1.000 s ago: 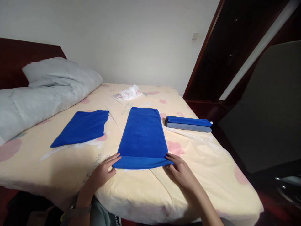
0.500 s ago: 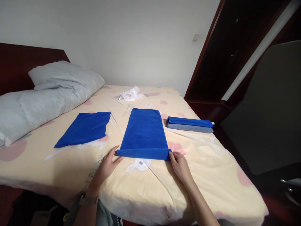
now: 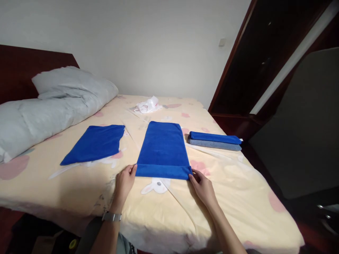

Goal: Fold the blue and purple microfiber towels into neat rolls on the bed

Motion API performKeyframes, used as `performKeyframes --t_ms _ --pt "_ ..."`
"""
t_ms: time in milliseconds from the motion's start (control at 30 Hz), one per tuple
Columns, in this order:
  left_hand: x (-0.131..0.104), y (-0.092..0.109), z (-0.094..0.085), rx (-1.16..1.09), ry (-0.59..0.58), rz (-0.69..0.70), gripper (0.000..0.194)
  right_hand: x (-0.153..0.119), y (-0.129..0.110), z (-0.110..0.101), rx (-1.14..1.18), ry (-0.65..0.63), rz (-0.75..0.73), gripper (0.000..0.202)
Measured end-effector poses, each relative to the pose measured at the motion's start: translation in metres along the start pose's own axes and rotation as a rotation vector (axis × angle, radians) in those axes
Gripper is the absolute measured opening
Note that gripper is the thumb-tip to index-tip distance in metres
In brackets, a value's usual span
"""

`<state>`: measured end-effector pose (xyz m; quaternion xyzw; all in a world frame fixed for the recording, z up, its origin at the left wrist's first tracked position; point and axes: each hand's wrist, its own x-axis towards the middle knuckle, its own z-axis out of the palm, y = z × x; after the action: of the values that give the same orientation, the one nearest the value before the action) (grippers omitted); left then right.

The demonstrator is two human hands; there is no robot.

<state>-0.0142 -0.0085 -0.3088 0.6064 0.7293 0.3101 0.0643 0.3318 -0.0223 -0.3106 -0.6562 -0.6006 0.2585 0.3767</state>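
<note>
A blue towel [image 3: 163, 143] lies flat on the bed in front of me, its near end turned over into a flat band. My left hand [image 3: 126, 180] pinches the left end of that band between thumb and fingers. At the right end, my right hand [image 3: 202, 185] grips the band's corner, thumb on the near side and fingers behind. Another blue towel [image 3: 94, 144], folded, lies to the left. On the right, a rolled blue towel [image 3: 214, 137] rests against a rolled grey towel [image 3: 215, 144].
The bed [image 3: 238, 204] has a pale yellow sheet with rabbit prints. A grey quilt [image 3: 58, 100] is bunched at the left, before a dark headboard [image 3: 34, 67]. A crumpled white plastic bag [image 3: 148, 105] lies toward the wall. Dark furniture [image 3: 243, 63] stands at the right.
My left hand has moved in to the right and closed on the band's left end. The fold now looks flatter and slightly wider. My right hand has shifted its grip a little.
</note>
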Motion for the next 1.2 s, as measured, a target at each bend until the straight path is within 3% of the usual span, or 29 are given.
performKeyframes --t_ms 200,400,533,667,767,833,933,1000,1067,1133,1200 --pt "-0.003 -0.009 0.002 -0.201 0.026 0.067 0.046 -0.002 -0.001 -0.002 0.053 0.019 0.001 0.039" --pt "-0.002 -0.01 0.005 -0.084 0.055 0.161 0.027 -0.001 0.0 -0.001 0.105 0.004 -0.009 0.039" --pt "-0.009 -0.002 -0.006 -0.125 0.134 0.165 0.024 -0.007 -0.003 -0.014 0.154 0.008 -0.026 0.044" --pt "-0.019 -0.005 -0.017 -0.084 0.111 0.118 0.023 -0.017 -0.005 -0.028 -0.022 -0.145 -0.031 0.036" --pt "-0.022 -0.01 -0.019 0.013 0.054 0.221 0.025 -0.02 -0.004 -0.029 -0.193 -0.237 -0.032 0.03" --pt "-0.024 -0.008 -0.02 0.071 0.085 0.304 0.027 -0.019 -0.005 -0.028 -0.289 -0.208 -0.091 0.029" --pt "-0.031 0.004 -0.024 0.067 0.14 0.398 0.032 -0.017 -0.01 -0.027 -0.433 -0.044 -0.262 0.03" --pt "-0.039 0.014 -0.024 0.064 0.062 0.493 0.034 -0.02 -0.016 -0.023 -0.465 0.072 -0.361 0.032" --pt "-0.047 0.021 -0.021 0.099 -0.097 0.604 0.039 -0.026 -0.024 -0.013 -0.453 0.078 -0.456 0.037" --pt "-0.052 0.023 -0.016 0.144 -0.248 0.673 0.051 -0.034 -0.029 0.001 -0.455 -0.058 -0.557 0.044" --pt "-0.054 0.021 -0.011 0.169 -0.328 0.685 0.06 -0.041 -0.03 0.014 -0.483 -0.219 -0.614 0.054"
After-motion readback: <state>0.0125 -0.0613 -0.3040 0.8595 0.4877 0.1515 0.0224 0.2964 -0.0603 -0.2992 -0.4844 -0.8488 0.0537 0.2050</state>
